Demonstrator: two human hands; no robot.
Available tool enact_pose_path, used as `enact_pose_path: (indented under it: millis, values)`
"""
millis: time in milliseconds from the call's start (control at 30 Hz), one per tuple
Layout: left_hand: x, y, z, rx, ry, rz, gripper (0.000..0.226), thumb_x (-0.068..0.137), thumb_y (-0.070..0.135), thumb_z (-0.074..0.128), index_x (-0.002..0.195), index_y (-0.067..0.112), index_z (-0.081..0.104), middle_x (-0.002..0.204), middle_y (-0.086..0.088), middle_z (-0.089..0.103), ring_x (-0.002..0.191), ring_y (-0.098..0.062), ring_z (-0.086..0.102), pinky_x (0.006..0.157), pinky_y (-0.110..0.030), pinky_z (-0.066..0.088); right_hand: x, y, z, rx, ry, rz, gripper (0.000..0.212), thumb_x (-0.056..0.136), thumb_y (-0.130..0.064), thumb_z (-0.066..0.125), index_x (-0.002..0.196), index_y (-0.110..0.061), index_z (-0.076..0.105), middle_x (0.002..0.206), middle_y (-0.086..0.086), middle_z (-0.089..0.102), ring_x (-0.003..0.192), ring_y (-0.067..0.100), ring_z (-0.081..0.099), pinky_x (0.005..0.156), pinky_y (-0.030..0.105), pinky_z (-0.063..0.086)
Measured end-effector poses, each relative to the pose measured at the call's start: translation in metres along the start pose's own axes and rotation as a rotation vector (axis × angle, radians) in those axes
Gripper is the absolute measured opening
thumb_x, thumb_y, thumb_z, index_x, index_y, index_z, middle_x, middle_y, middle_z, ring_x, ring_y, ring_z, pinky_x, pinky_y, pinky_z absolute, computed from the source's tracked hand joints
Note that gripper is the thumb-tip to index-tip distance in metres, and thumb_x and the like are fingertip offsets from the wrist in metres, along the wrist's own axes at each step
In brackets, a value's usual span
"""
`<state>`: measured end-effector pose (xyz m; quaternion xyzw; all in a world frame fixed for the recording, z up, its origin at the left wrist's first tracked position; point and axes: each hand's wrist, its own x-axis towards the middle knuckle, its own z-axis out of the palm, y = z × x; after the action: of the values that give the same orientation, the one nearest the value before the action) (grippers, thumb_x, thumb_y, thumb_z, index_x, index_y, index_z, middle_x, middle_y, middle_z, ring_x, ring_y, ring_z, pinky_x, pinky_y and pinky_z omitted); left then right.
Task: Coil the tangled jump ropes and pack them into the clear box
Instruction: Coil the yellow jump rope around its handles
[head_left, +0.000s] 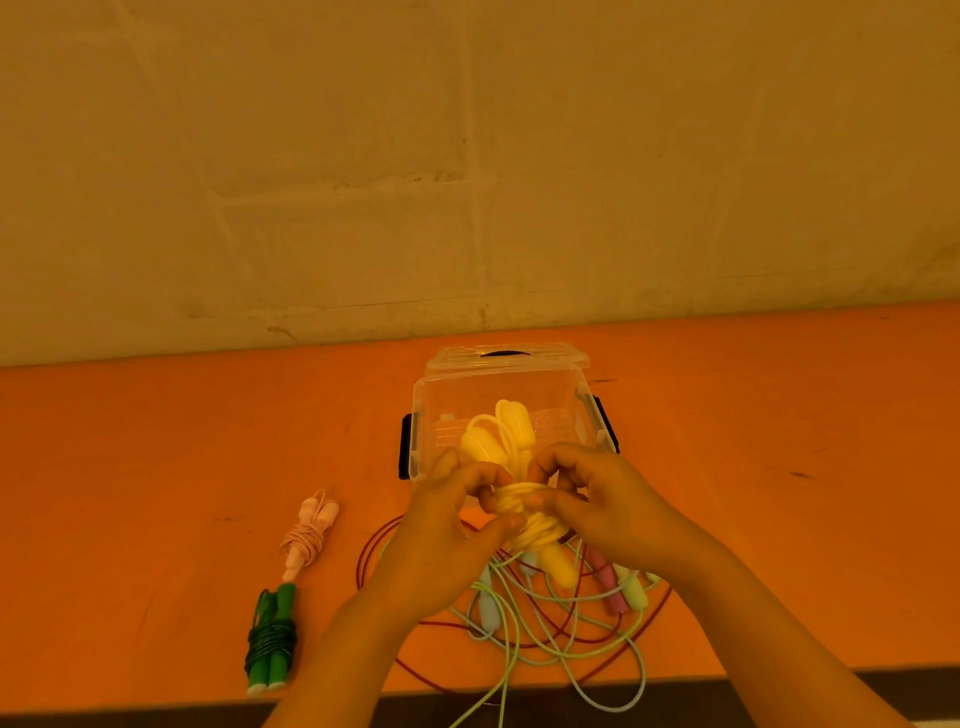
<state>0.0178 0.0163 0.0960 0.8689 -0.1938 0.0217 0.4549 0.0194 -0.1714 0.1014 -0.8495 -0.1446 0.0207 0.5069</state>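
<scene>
Orange table (156, 441) — both hands (519, 514) grip yellow rope bundle (524, 509).

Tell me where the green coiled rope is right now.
The green coiled rope lies on the orange table, lower left in the head view, just below the pink coiled rope.

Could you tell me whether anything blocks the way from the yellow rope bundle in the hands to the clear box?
Nothing visible does: the yellow rope bundle is held just in front of the clear box, whose top is open.
</scene>
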Motion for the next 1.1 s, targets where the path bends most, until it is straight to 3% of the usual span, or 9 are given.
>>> enact_pose_path:
  millis: [167, 267, 433, 567, 733, 800, 900, 1000, 1100]
  values:
    - [-0.003, -0.001, 0.007, 0.139, 0.185, 0.092, 0.017, 0.079, 0.033, 0.072, 0.092, 0.036, 0.061, 0.086, 0.011, 0.051, 0.086, -0.001, 0.049, 0.076, -0.002, 0.027, 0.003, -0.002, 0.003, 0.093, 0.037, 0.003, 0.017, 0.087, -0.018, 0.067, 0.08, -0.031, 0.058, 0.057, -0.008, 0.052, 0.055, 0.014, 0.048, 0.052, 0.029, 0.04]
    - [-0.004, -0.001, 0.01, 0.175, 0.294, 0.157, 0.015, 0.079, 0.043, 0.06, 0.09, 0.033, 0.063, 0.081, 0.013, 0.051, 0.081, 0.0, 0.049, 0.077, -0.005, 0.025, 0.002, -0.005, 0.009, 0.149, 0.044, -0.01, 0.019, 0.089, -0.013, 0.063, 0.081, -0.029, 0.057, 0.063, -0.013, 0.06, 0.054, 0.01, 0.054, 0.049, 0.021, 0.042]
    - [0.0, -0.003, 0.008, 0.168, 0.231, 0.191, 0.011, 0.082, 0.042, 0.057, 0.085, 0.032, 0.057, 0.074, 0.016, 0.048, 0.077, 0.001, 0.047, 0.072, -0.008, 0.031, -0.001, -0.004, 0.01, 0.134, 0.055, -0.049, 0.019, 0.092, -0.013, 0.06, 0.085, -0.03, 0.057, 0.068, -0.016, 0.06, 0.058, 0.004, 0.055, 0.051, 0.018, 0.041]
    - [-0.001, -0.009, 0.003, 0.148, 0.09, 0.18, 0.009, 0.085, 0.037, 0.056, 0.082, 0.035, 0.048, 0.071, 0.012, 0.045, 0.07, -0.007, 0.047, 0.063, -0.012, 0.034, -0.003, -0.004, 0.011, -0.026, 0.022, -0.126, 0.025, 0.092, -0.014, 0.06, 0.087, -0.037, 0.056, 0.078, -0.029, 0.058, 0.066, 0.001, 0.052, 0.06, 0.014, 0.041]
    - [-0.003, -0.009, 0.004, 0.137, 0.151, 0.175, 0.022, 0.083, 0.024, 0.061, 0.08, 0.038, 0.045, 0.067, 0.012, 0.042, 0.065, -0.005, 0.046, 0.058, -0.009, 0.034, -0.006, -0.003, 0.012, -0.029, 0.069, -0.161, 0.015, 0.089, -0.018, 0.066, 0.1, -0.029, 0.064, 0.09, -0.024, 0.058, 0.075, 0.006, 0.054, 0.063, 0.019, 0.048]
    - [-0.004, -0.01, 0.008, 0.124, 0.22, 0.159, 0.021, 0.085, 0.022, 0.062, 0.081, 0.036, 0.046, 0.067, 0.013, 0.041, 0.064, -0.002, 0.045, 0.057, -0.008, 0.034, -0.009, -0.003, 0.016, -0.049, 0.04, -0.189, 0.03, 0.084, -0.023, 0.071, 0.111, -0.026, 0.06, 0.101, -0.021, 0.054, 0.089, 0.004, 0.055, 0.071, 0.022, 0.052]
    - [-0.005, -0.01, 0.016, 0.111, 0.31, 0.136, 0.019, 0.088, 0.016, 0.063, 0.084, 0.028, 0.049, 0.07, 0.014, 0.041, 0.063, 0.0, 0.045, 0.054, -0.007, 0.033, -0.008, 0.006, 0.024, -0.234, 0.015, -0.27, 0.056, 0.077, -0.034, 0.073, 0.125, -0.035, 0.045, 0.122, -0.019, 0.044, 0.115, 0.005, 0.044, 0.092, 0.023, 0.043]
    - [-0.005, -0.009, 0.022, 0.076, 0.341, 0.101, 0.024, 0.09, 0.019, 0.06, 0.088, 0.037, 0.044, 0.079, 0.012, 0.049, 0.06, -0.007, 0.052, 0.049, -0.013, 0.038, -0.007, 0.012, 0.03, -0.32, 0.118, -0.298, 0.053, 0.082, -0.038, 0.066, 0.131, -0.032, 0.046, 0.127, -0.022, 0.04, 0.117, 0.006, 0.04, 0.094, 0.016, 0.035]
    - [-0.003, -0.005, 0.026, 0.061, 0.356, 0.089, 0.007, 0.091, 0.026, 0.054, 0.093, 0.028, 0.048, 0.085, 0.008, 0.052, 0.059, -0.013, 0.056, 0.048, -0.019, 0.041, -0.007, 0.01, 0.036, -0.392, 0.254, -0.35, 0.052, 0.08, -0.039, 0.062, 0.129, -0.026, 0.05, 0.129, -0.016, 0.045, 0.113, 0.004, 0.038, 0.093, 0.006, 0.032]
